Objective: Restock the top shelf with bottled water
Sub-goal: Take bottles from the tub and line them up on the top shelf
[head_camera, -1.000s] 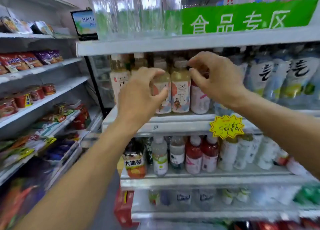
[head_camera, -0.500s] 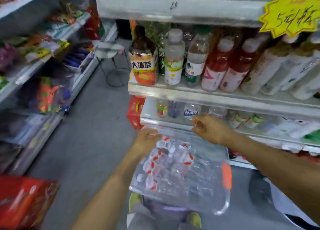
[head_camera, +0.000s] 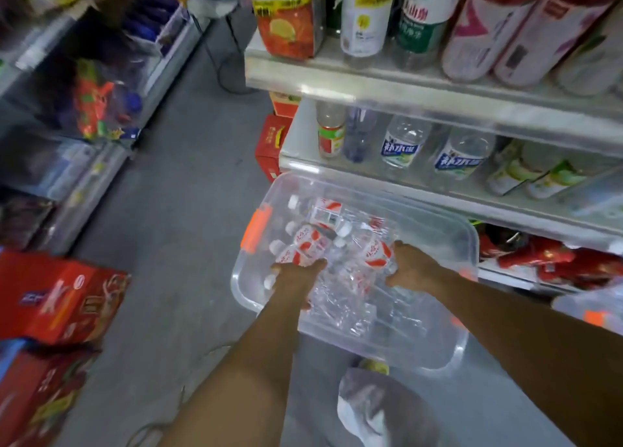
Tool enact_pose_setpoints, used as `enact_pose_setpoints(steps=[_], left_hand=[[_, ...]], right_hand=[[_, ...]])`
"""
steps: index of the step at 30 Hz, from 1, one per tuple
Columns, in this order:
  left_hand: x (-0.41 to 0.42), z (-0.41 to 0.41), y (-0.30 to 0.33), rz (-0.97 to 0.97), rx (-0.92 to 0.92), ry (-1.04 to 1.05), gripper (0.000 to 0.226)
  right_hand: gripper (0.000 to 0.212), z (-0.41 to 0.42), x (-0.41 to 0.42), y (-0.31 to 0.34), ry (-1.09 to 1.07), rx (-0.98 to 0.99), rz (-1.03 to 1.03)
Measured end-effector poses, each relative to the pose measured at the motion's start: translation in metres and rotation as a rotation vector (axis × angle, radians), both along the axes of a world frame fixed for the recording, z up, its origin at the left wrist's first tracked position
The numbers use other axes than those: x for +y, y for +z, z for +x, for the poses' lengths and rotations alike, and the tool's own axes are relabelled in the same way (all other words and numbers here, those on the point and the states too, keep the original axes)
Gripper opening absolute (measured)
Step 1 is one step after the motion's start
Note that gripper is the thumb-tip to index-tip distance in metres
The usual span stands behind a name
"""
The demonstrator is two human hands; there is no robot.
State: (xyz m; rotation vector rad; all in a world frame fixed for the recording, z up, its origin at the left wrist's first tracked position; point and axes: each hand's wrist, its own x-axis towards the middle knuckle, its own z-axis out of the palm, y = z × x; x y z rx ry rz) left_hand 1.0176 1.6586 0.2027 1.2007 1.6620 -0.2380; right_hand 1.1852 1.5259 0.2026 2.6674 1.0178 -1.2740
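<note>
I am looking down along both forearms into a clear plastic bin (head_camera: 448,342) that is sitting on the grey concrete floor (head_camera: 175,217) in front of the drinks shelving. My left hand (head_camera: 296,278) is reaching into the bin's left half, its fingers curling round a water bottle with a red-and-white label (head_camera: 298,249). My right hand (head_camera: 413,268) is gripping another such bottle (head_camera: 374,252) at its side, thumb and fingers wrapping it. More bottled water (head_camera: 323,210) is lying loose on its side in the bin, white caps pointing left; an orange latch (head_camera: 256,227) is showing on the bin's left wall.

To my left, red cartons (head_camera: 57,298) are stacking up on the floor. Just behind the bin, a low white shelf (head_camera: 303,163) is carrying blue-labelled water bottles (head_camera: 401,146) and a red-labelled bottle (head_camera: 330,133), standing upright. Above it another shelf edge (head_camera: 337,72) is holding an iced-tea bottle with a yellow-and-orange label (head_camera: 286,15) beside a white-labelled bottle (head_camera: 364,15) and pink-labelled bottles (head_camera: 485,28). Across the aisle, a rack of snack packets (head_camera: 97,99) is running along the left, blurred. The top shelf is out of my view.
</note>
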Motion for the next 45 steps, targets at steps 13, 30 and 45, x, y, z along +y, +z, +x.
enact_pose_setpoints(steps=[13,30,45], left_hand=[[-0.003,-0.004,0.042,-0.144,-0.339,0.249,0.074],[0.029,0.034,0.327,0.502,-0.972,-0.147,0.065],[0.047,0.088,0.533,0.764,-1.360,-0.507,0.040]], right_hand=[[0.050,0.011,-0.008,0.046,-0.015,-0.010,0.244],[0.048,0.006,0.032,0.340,-0.310,-0.006,1.179],[0.060,0.031,0.038,0.585,-0.396,-0.491,1.619]])
